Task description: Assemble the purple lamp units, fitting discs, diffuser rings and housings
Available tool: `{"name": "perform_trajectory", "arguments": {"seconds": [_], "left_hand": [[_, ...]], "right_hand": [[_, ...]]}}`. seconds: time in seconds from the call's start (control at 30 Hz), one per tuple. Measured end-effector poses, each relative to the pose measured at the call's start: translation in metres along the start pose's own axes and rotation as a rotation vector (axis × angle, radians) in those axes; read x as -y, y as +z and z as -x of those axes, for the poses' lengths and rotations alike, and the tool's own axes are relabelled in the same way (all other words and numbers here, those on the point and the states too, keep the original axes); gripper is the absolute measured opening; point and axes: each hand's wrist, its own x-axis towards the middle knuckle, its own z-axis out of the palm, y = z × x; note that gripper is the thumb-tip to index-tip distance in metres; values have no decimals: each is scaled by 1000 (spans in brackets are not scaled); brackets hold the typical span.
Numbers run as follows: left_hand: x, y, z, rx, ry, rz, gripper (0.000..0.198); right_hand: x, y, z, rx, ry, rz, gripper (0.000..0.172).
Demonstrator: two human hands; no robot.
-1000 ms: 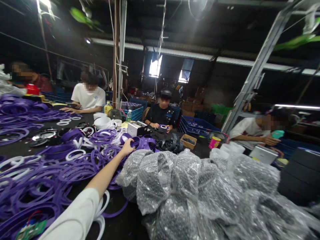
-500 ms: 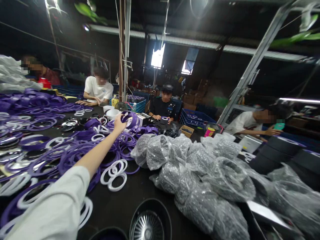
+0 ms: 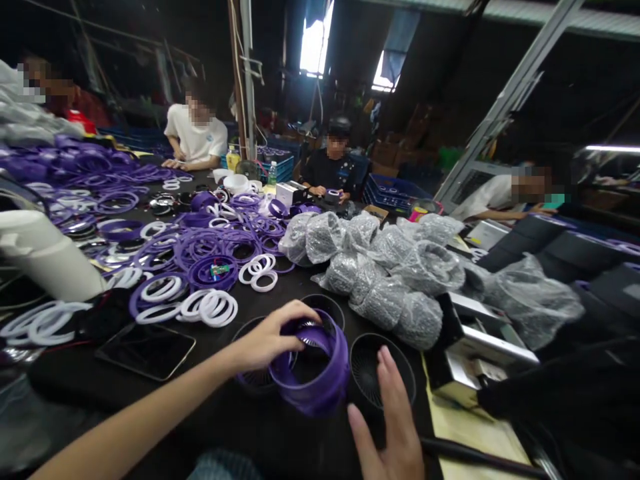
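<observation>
Low over the front of the table, my left hand point(image 3: 273, 337) grips the left wall of a wide purple plastic ring point(image 3: 337, 373), thumb and fingers curled over its rim. My right hand point(image 3: 393, 427) is to the right of this ring, fingers stretched out and apart, holding nothing. Its fingertips hover over a black round housing point(image 3: 365, 383) with radial ribs inside. Two more black housings stand behind and left of the purple ring, which partly hides them.
Purple and white rings point(image 3: 215, 307) are heaped across the left side. A phone point(image 3: 147, 350) lies before them. Bubble-wrapped pieces point(image 3: 373, 287) fill the middle right, beside an open box point(image 3: 480, 353). Several people sit around the table; a white cylindrical object point(image 3: 47, 257) is at far left.
My left hand has come back from the far pile with a purple ring, down to the table's front. My right hand has entered the view. The camera has tilted down.
</observation>
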Motion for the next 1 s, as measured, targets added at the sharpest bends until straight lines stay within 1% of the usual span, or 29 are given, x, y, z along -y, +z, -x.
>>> {"name": "perform_trajectory", "arguments": {"seconds": [0.03,0.07,0.1,0.13,0.23,0.3,0.33,0.37,0.4,0.43,0.5,0.53,0.57,0.6,0.63,0.7,0.73,0.8,0.87,0.9,1.0], "left_hand": [[-2,10,6,54,-25,73,37],[-3,16,10,83,-48,145,36],[-4,19,13,94,-77,234,37],[-5,21,15,92,-108,342,40],[-5,17,11,23,-157,682,54],[-4,13,3,-40,-148,813,59],[-3,11,-2,-62,-136,829,58],[0,9,-7,-79,-131,813,58],[3,7,-12,-103,-128,740,58],[7,5,-17,-142,-121,624,59],[20,-4,-25,-253,-105,354,59],[27,-10,-28,-314,-95,241,56],[35,-16,-30,-378,-75,155,53],[43,-23,-31,-441,-52,95,51],[50,-30,-31,-499,-28,47,50],[62,-40,-31,-584,17,-87,49],[65,-42,-29,-590,28,-156,48],[68,-43,-23,-528,25,-276,43],[64,-36,-13,-451,9,-373,35],[59,-30,-6,-435,2,-411,33],[43,-2,20,-399,-29,-558,37]], "right_hand": [[0,5,-10,75,-114,2,58],[0,8,-19,129,-198,-13,60],[0,12,-27,155,-261,-33,62],[0,14,-34,142,-290,-55,62],[-2,22,-45,-38,-355,-64,61],[-4,29,-51,-142,-364,-54,59],[-5,33,-54,-179,-338,-63,58],[-7,37,-57,-217,-282,-91,56],[-9,40,-60,-264,-197,-137,52],[-12,42,-64,-320,-87,-198,46],[-20,43,-70,-428,188,-311,38],[-26,43,-74,-454,317,-329,38],[-33,41,-76,-445,429,-316,40],[-41,39,-79,-404,512,-282,41],[-49,37,-81,-335,570,-241,41],[-66,35,-86,-150,616,-188,36],[-73,35,-89,-58,616,-180,31],[-84,39,-97,102,589,-150,24],[-91,46,-107,218,559,-78,24],[-93,51,-112,254,544,-31,24],[-96,67,-127,363,494,96,23]]}}
